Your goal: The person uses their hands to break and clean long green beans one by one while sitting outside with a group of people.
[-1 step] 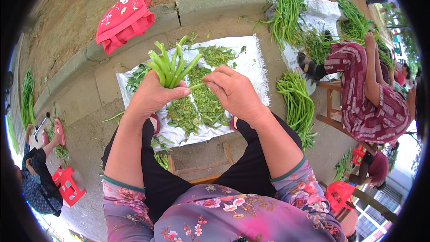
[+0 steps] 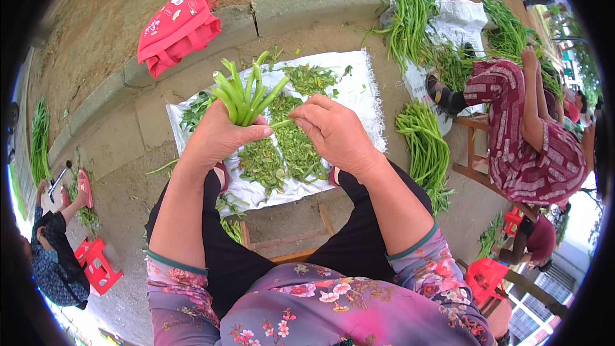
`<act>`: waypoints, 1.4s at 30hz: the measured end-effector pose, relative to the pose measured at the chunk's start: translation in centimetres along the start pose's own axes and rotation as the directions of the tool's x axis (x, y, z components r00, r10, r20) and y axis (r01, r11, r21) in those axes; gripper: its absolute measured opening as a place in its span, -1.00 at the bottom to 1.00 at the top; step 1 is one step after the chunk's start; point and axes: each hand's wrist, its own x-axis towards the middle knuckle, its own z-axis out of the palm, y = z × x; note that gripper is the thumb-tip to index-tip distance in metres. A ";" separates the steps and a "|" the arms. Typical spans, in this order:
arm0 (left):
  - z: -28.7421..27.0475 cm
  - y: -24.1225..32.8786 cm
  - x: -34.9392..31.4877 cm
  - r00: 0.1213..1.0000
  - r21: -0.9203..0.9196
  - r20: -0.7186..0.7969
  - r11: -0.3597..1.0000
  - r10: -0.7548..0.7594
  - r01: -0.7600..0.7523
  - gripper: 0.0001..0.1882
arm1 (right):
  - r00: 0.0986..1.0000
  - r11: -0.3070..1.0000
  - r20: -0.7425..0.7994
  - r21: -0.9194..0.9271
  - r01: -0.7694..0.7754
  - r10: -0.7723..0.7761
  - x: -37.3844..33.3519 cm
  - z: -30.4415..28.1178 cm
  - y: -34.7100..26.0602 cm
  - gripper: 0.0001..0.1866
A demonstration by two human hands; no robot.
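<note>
A bunch of thick green vegetable stems [image 2: 246, 99] stands up out of my left hand [image 2: 218, 136], their cut ends pointing away from me. My left fingers are wrapped round the bunch. Beside it, my right hand [image 2: 339, 136] pinches a thin green stem [image 2: 282, 123] that stretches across to my left thumb. Below both hands lies a white woven sheet [image 2: 364, 106], strewn with loose green leaves [image 2: 259, 161]. The lower ends of the bunch are hidden behind my left hand.
A red bag [image 2: 179, 29] rests by the stone curb [image 2: 314, 8]. At right lie a pile of green stems [image 2: 423, 147] and long leafy greens [image 2: 410, 9]. A person in a patterned maroon garment [image 2: 532, 134] sits there; another sits at left near a red stool [image 2: 97, 266].
</note>
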 end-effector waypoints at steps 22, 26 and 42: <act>-0.1 -0.1 0.0 0.994 -0.110 -0.064 0.990 0.086 -0.093 -0.69 | 0.964 0.962 -0.105 0.150 -0.227 0.244 0.2 0.2 -0.1 -0.95; 0.2 -0.4 -0.1 0.990 -0.092 -0.080 0.989 0.113 -0.120 -0.72 | 0.932 0.929 -0.159 0.238 -0.283 0.325 0.2 0.7 -0.3 -0.98; -0.5 0.0 0.1 0.992 -0.193 -0.110 0.978 0.057 -0.078 -0.74 | 0.837 0.701 -0.109 0.609 -0.370 0.536 1.2 -2.0 1.7 -0.86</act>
